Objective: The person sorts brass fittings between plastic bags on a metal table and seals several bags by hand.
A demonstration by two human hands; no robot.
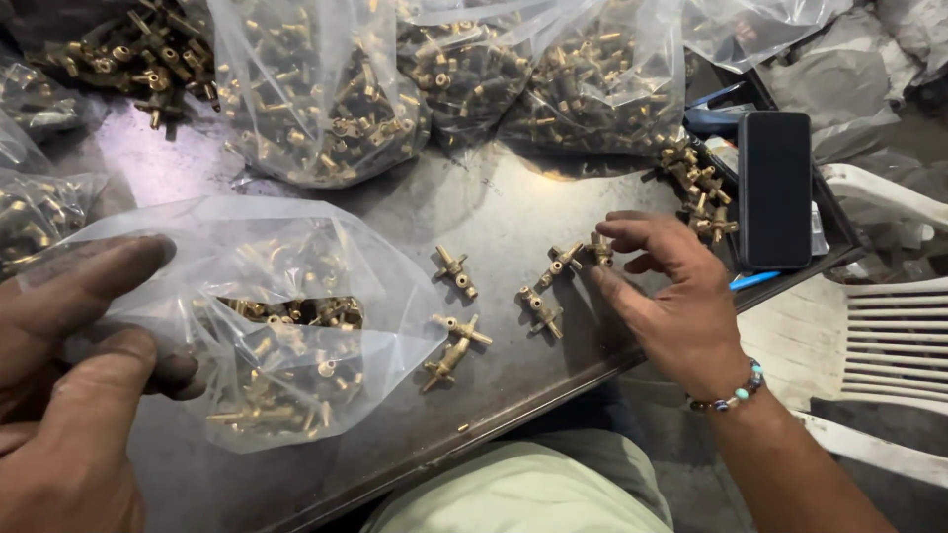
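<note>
My left hand (69,365) grips the rim of a clear plastic bag (296,266) that lies on the dark metal table (513,207) and holds several brass fittings (286,345). My right hand (671,296), with a beaded bracelet at the wrist, pinches one small brass fitting (600,247) between thumb and fingers just above the table. Several loose brass fittings lie between the hands: one (456,271), a pair (454,345), another (541,311) and one (563,262) beside my right fingers.
Several clear bags full of brass fittings (326,89) stand along the back of the table. A loose pile of fittings (701,188) sits beside a black phone (775,188) at the right edge. A white plastic chair (889,336) stands to the right.
</note>
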